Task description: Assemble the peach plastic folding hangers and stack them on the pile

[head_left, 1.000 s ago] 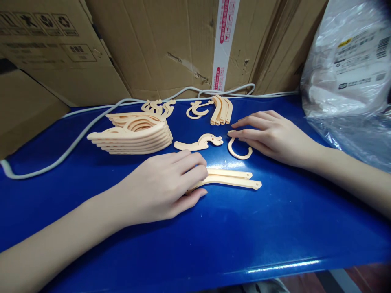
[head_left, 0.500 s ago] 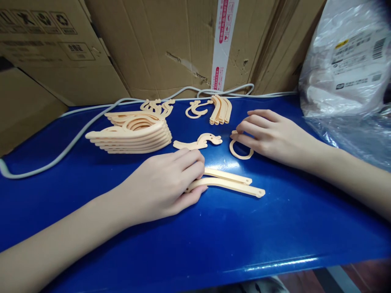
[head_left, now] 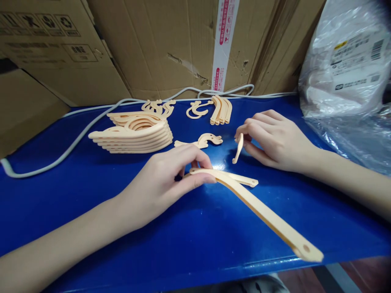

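My left hand [head_left: 166, 183] pinches one end of a long peach plastic arm piece [head_left: 262, 213], lifted off the blue table [head_left: 91, 195] and pointing toward the near right edge. A second arm piece [head_left: 244, 179] lies flat just behind it. My right hand [head_left: 273, 138] holds a small curved peach hook [head_left: 238, 148] between thumb and fingers, raised on edge above the table. A short wavy peach part [head_left: 200, 142] lies between the two hands.
A stack of peach hanger bodies [head_left: 134, 132] sits at the left. More small hooks [head_left: 197, 109] and curved strips [head_left: 220, 110] lie at the back. A grey cable [head_left: 76, 138] runs along cardboard boxes [head_left: 159, 44]. A plastic bag [head_left: 348, 77] is at the right.
My left hand has lifted and swung one long arm piece toward the near right. My right hand has closed on the curved hook and picked it up from the table.
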Tool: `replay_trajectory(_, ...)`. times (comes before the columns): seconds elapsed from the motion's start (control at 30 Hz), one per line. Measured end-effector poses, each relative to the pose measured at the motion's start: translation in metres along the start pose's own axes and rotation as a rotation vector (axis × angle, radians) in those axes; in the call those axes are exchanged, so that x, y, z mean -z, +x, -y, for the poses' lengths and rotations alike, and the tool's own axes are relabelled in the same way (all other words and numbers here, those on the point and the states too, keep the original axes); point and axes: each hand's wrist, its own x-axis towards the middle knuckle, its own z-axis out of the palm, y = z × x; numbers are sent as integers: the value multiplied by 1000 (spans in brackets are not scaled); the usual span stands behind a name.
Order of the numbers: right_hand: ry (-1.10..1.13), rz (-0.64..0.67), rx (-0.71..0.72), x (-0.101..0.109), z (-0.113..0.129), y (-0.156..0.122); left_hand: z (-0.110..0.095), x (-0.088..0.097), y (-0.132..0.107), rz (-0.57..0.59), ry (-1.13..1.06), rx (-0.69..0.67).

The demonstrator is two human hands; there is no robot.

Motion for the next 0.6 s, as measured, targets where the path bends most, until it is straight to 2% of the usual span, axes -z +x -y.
replay_trajectory(0.13,339,-22,-166,10,12,0,-5,6,3,-72,-296,170)
replay_trajectory(0.23,672,-17,-355,13,18,-1,-6,8,5,-91,-456,250)
replay_trajectory(0.3,818,12,-418,12,19,-1,-4,8,6,-92,-522,285)
replay_trajectory(0.47,969,78,-479,3,17,-2,5,8,6,-104,-629,328)
replay_trajectory(0.6,1005,82,-521,2,18,-1,7,11,4,-90,-619,316)
